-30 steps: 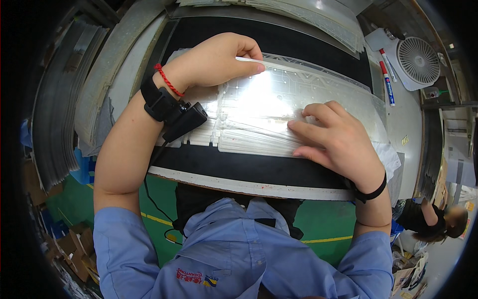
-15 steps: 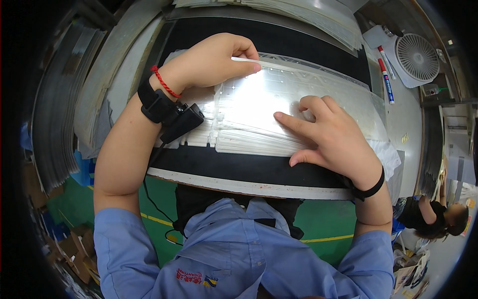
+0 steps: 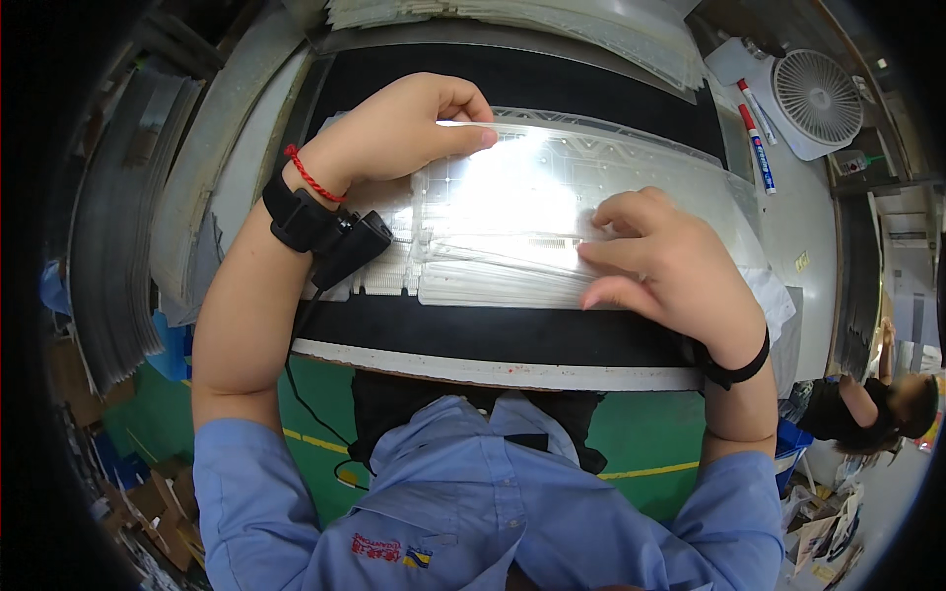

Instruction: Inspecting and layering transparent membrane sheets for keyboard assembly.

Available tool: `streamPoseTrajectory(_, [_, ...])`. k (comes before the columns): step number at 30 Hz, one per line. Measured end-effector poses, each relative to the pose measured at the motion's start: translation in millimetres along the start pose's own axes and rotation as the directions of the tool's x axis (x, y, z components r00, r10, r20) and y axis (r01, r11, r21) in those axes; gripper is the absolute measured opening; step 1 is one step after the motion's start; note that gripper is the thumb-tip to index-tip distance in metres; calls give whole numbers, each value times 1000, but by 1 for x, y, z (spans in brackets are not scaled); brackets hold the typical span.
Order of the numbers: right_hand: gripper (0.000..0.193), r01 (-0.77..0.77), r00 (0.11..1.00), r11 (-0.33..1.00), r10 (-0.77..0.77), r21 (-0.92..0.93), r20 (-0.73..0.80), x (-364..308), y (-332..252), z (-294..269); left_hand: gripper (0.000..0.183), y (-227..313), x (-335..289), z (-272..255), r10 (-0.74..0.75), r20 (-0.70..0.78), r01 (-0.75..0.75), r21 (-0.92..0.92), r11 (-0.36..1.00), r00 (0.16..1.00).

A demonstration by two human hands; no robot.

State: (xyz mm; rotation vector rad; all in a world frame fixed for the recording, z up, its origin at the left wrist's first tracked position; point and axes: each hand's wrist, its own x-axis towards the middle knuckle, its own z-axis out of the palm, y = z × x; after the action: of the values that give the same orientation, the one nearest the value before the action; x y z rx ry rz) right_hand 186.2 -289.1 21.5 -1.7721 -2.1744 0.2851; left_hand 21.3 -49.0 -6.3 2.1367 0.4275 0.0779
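Note:
A stack of clear plastic sheets, faintly printed with lines and dots, lies on the black worktop in front of me. At its far left edge my left hand is closed, pinching the edge of the top sheets between thumb and fingers. Over the right part of the stack, my right hand rests with index finger and thumb apart. Its thumb is by the near edge of the sheets, which fan out slightly there. Strong glare hides part of the top sheet. Whether the right fingertips grip any edge is not clear.
Tall piles of thin sheets stand on the left, and more sheets lie at the back. A white fan and a red-capped marker are on the right. A white edge borders the worktop. Another person is at far right.
The index finger of my right hand has drawn back toward the thumb and the near edge of the sheets. My left hand keeps its pinch, and the view has shifted slightly.

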Motion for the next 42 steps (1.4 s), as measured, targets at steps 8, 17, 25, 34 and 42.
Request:
streamPoseTrajectory(8, [21, -287, 898, 929, 346, 234, -272, -29, 76, -28, 20, -7, -4, -22, -37, -2, 37, -67, 997, 999])
streamPoseTrajectory(17, [27, -447, 849, 846, 503, 291, -161, -49, 137, -28, 20, -48, -2, -64, -104, -76, 89, -185, 979, 992])
streamPoseTrajectory(25, [12, -393, 710, 650, 664, 651, -235, -49, 157, -18, 31, -66, 2, -73, -173, -153, 84, -464, 882, 973])
streamPoseTrajectory(34, [13, -268, 670, 555, 695, 788, -261, -51, 172, -13, 26, -79, 7, -76, -163, -111, 86, -502, 861, 980])
streamPoseTrajectory(42, [28, -235, 614, 567, 716, 790, -331, -46, 161, -15, 25, -81, 5, -84, -112, -326, -113, -598, 794, 939])
